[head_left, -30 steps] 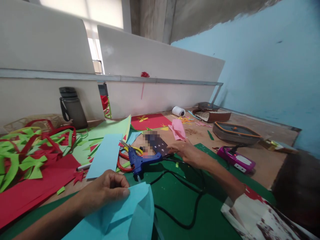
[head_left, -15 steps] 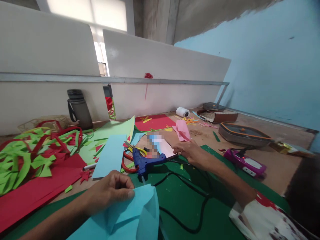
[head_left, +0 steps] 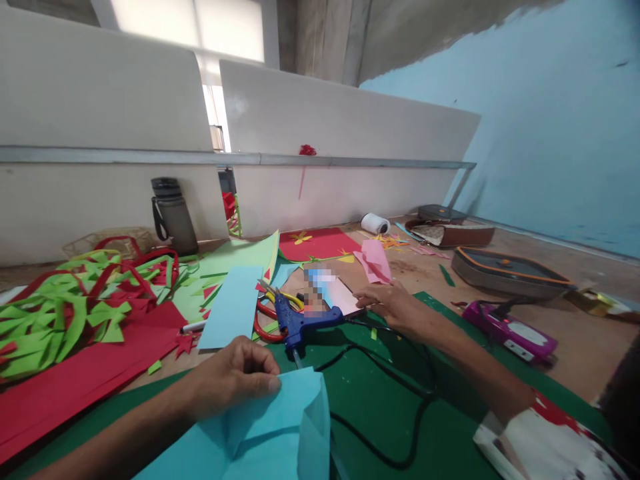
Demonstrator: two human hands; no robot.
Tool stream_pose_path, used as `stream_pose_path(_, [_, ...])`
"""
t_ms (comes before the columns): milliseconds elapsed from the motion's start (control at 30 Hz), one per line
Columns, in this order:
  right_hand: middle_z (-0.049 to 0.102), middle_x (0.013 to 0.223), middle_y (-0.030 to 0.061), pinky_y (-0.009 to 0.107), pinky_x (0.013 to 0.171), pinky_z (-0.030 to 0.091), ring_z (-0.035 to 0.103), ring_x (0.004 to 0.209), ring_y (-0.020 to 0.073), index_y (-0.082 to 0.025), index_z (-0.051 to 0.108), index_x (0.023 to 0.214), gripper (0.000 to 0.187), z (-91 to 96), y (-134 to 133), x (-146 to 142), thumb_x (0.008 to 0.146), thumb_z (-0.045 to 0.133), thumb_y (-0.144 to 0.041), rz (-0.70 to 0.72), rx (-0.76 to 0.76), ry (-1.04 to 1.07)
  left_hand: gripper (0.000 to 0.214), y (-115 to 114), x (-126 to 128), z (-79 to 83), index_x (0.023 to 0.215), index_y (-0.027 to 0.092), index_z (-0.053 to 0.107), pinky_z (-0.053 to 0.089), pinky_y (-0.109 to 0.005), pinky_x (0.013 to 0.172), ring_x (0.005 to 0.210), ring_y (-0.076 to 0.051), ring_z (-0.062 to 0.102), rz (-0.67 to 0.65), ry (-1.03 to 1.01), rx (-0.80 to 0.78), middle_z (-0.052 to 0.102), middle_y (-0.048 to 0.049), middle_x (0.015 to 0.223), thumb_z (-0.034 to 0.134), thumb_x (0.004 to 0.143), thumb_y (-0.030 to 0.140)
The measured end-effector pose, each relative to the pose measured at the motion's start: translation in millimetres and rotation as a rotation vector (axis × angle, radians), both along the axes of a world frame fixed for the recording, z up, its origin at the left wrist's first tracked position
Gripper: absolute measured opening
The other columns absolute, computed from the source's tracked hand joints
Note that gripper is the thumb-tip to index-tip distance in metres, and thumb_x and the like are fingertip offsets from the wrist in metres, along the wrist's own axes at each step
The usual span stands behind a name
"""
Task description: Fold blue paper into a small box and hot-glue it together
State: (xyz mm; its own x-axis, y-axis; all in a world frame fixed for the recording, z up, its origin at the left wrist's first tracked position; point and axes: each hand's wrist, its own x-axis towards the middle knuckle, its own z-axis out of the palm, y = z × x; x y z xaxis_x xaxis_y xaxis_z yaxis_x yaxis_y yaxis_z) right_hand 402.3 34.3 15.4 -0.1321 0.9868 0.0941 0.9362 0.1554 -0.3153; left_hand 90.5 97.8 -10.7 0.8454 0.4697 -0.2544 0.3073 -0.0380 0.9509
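My left hand (head_left: 237,380) is closed in a pinch on the upper edge of a folded sheet of light blue paper (head_left: 280,427) at the bottom of the view. My right hand (head_left: 393,307) reaches forward with its fingers stretched out, the tips at the right edge of a flat phone-like thing (head_left: 345,297) whose screen is partly blurred out. Between the hands lies a blue glue gun (head_left: 295,323), a clear stick poking out of its back end. Scissors (head_left: 265,327) with red and yellow handles lie partly under it.
A green mat (head_left: 370,400) carries a looping black cord (head_left: 415,427). Green and red paper strips (head_left: 75,320) heap up at left near a dark bottle (head_left: 177,217). A purple power strip (head_left: 510,330), a grey case (head_left: 510,270) and a thread spool (head_left: 375,223) lie at right.
The whole scene has shifted slightly to the right in view. Both hands hold nearly the same positions relative to the blue paper and the phone-like thing.
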Motion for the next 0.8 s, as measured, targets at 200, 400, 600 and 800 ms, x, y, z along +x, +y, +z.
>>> stream_pose_path(200, [0.07, 0.102, 0.0082, 0.047, 0.092, 0.032, 0.061, 0.098, 0.0247, -0.02, 0.058, 0.112, 0.037, 2.0, 0.5, -2.3, 0.079, 0.042, -0.014, -0.008, 0.0, 0.018, 0.032, 0.5, -0.9, -1.5, 0.066, 0.012, 0.062, 0.025, -0.018, 0.045, 0.05, -0.006, 0.034, -0.011, -0.02, -0.014, 0.047, 0.0039, 0.056, 0.067, 0.068, 0.043])
stream_pose_path(400, [0.069, 0.103, 0.0091, 0.04, 0.088, 0.04, 0.062, 0.096, 0.0223, -0.017, 0.056, 0.116, 0.039, 1.1, 2.5, -2.6, 0.08, 0.041, -0.013, 0.025, -0.005, 0.063, 0.034, 0.6, 0.3, -1.9, 0.066, 0.011, 0.061, 0.024, -0.018, 0.045, 0.05, -0.006, 0.034, -0.018, -0.031, -0.018, 0.047, 0.0036, 0.055, 0.067, 0.068, 0.044])
stream_pose_path(600, [0.069, 0.104, 0.0085, 0.035, 0.085, 0.043, 0.062, 0.095, 0.0202, -0.018, 0.052, 0.123, 0.046, 0.7, 7.9, -5.8, 0.079, 0.041, -0.01, 0.062, 0.004, 0.087, 0.037, 3.0, -4.7, -1.9, 0.066, 0.012, 0.061, 0.026, -0.018, 0.046, 0.05, -0.006, 0.035, -0.02, -0.03, -0.023, 0.047, 0.0034, 0.054, 0.068, 0.065, 0.048])
stream_pose_path(800, [0.068, 0.106, 0.0064, 0.043, 0.097, 0.034, 0.057, 0.105, 0.0215, -0.018, 0.049, 0.125, 0.055, 0.6, 22.6, -3.2, 0.073, 0.041, -0.004, 0.117, -0.014, 0.041, 0.04, 3.8, -9.7, -1.0, 0.066, 0.011, 0.059, 0.025, -0.018, 0.046, 0.051, -0.007, 0.034, 0.017, -0.009, -0.018, 0.045, 0.003, 0.054, 0.067, 0.064, 0.05])
